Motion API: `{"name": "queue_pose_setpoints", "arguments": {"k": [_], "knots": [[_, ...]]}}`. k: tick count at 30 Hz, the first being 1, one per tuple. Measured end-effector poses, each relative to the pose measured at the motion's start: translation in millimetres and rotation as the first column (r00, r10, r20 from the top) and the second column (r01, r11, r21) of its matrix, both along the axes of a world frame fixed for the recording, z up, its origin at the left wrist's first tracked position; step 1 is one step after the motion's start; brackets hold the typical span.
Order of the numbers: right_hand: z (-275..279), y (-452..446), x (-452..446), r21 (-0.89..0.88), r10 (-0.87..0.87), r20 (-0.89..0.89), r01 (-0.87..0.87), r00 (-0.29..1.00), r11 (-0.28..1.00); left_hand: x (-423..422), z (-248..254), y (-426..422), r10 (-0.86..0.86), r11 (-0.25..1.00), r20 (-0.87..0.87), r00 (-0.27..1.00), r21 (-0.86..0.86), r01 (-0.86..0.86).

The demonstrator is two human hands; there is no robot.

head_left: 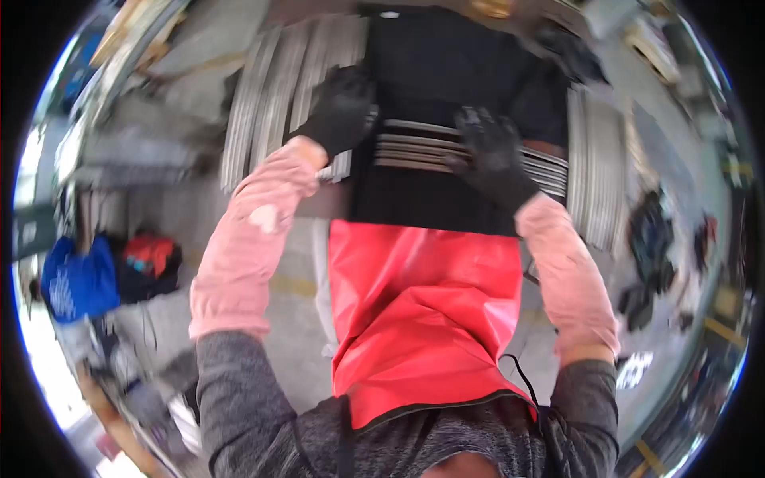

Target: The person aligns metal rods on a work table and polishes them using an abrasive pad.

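Note:
My left hand [341, 111], in a black glove, is over the inner edge of the left stack of long grey metal strips [267, 95], beside a black cloth [442, 64]. Its fingers are smeared and partly hidden against the dark cloth, so their grip does not show. A small row of metal strips [418, 150] lies across the cloth in front of me. My right hand [492, 147], also black-gloved, rests on the right part of that row with its fingers stretched out and apart. Pink sleeve covers are on both forearms.
Another stack of long metal strips [596, 171] stands at the right. A red apron [422, 295] hangs between me and the work surface. Blue cloth [78, 279] and a red-and-black bundle [150, 259] are off to the left; dark items [649, 247] are at the right.

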State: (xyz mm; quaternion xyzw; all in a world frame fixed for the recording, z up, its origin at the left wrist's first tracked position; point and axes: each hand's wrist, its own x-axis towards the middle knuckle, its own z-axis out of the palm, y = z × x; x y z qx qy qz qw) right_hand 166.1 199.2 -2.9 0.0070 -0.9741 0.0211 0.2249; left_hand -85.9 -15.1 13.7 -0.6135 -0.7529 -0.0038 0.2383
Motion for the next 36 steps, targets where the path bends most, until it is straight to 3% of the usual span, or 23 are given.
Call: {"name": "queue_pose_setpoints", "arguments": {"k": [1, 2, 4, 5, 8, 10, 12, 13, 15, 17, 20, 21, 25, 28, 30, 31, 33, 36], "knots": [[-11.5, 0.6, -3.8, -0.146, 0.064, -0.178, -0.091, 0.982, 0.985, 3.3, 8.2, 12.3, -0.094, 0.989, 0.24, 0.966, 0.136, 0.062], [-16.7, 5.9, -6.8, -0.246, 0.106, -0.238, -0.165, 0.966, 0.955, 9.7, 8.0, 21.9, -0.171, 0.964, 0.233, 0.958, 0.24, 0.114], [-0.9, 3.8, -1.8, -0.229, 0.087, -0.24, -0.144, 0.967, 0.963, 42.4, 21.4, 43.3, -0.279, 0.934, 0.3, 0.912, 0.304, 0.186], [0.6, -2.7, 5.8, -0.129, -0.043, -0.19, 0.019, 0.981, 0.991, 61.6, 18.3, 48.5, -0.3, 0.936, 0.351, 0.887, 0.289, 0.202], [27.6, -7.9, 44.1, -0.135, -0.141, -0.2, 0.116, 0.97, 0.984, 99.1, 0.5, 56.6, -0.38, 0.919, 0.393, 0.837, 0.259, 0.296], [27.4, -0.5, 73.4, -0.246, -0.173, -0.287, 0.102, 0.942, 0.964, 102.2, -22.0, 43.9, -0.274, 0.962, 0.358, 0.892, 0.086, 0.261], [25.0, 20.3, 114.1, -0.305, -0.24, -0.325, 0.138, 0.915, 0.942, 105.7, -17.6, 43.9, -0.264, 0.964, 0.326, 0.908, 0.073, 0.254], [22.8, 26.3, 133.5, -0.408, -0.366, -0.237, 0.249, 0.9, 0.878, 105.2, -15.9, 44.9, -0.242, 0.97, 0.317, 0.917, 0.056, 0.236], [40.7, 31.5, 153.6, -0.639, -0.451, -0.25, 0.204, 0.857, 0.742, 102.1, -13.1, 45.6, -0.281, 0.96, 0.33, 0.901, 0.079, 0.27], [36.4, 44.1, 161.0, -0.777, -0.488, -0.15, 0.202, 0.86, 0.595, 97.2, -9.4, 42.9, -0.249, 0.968, 0.328, 0.911, 0.096, 0.23], [19.4, 60.6, 141.3, -0.834, -0.489, -0.181, 0.13, 0.854, 0.536, 89.4, -8.5, 34.5, -0.205, 0.971, 0.364, 0.909, 0.192, 0.142], [9.6, 67.7, 135.3, -0.837, -0.472, -0.188, 0.111, 0.861, 0.535, 85.4, -13.0, 30.2, -0.186, 0.974, 0.355, 0.916, 0.187, 0.125], [-31.7, 83.5, 118.5, -0.575, -0.427, -0.191, 0.252, 0.884, 0.778, 74.5, -37.5, 3.4, -0.208, 0.952, 0.515, 0.832, 0.301, 0.051], [-42.5, 84.8, 118.0, -0.519, -0.328, -0.277, 0.147, 0.903, 0.842, 79.1, -40.8, 2.7, -0.192, 0.941, 0.545, 0.816, 0.338, -0.004], [-44.8, 89.3, 123.8, -0.863, -0.318, -0.083, 0.092, 0.945, 0.497, 81.5, -46.7, -0.2, -0.229, 0.931, 0.546, 0.806, 0.365, 0.017], [-47.6, 89.5, 123.3, -0.868, -0.272, -0.095, 0.054, 0.958, 0.494, 83.8, -47.7, 0.7, -0.176, 0.939, 0.485, 0.856, 0.343, -0.002], [-52.9, 89.3, 124.1, -0.546, -0.334, -0.191, 0.183, 0.923, 0.818, 91.6, -42.9, 4.3, -0.066, 0.957, 0.378, 0.923, 0.286, -0.049], [-56.8, 87.8, 105.6, -0.595, -0.311, -0.21, 0.132, 0.927, 0.793, 96.1, -36.5, 0.0, -0.076, 0.949, 0.372, 0.925, 0.312, -0.047]]}}
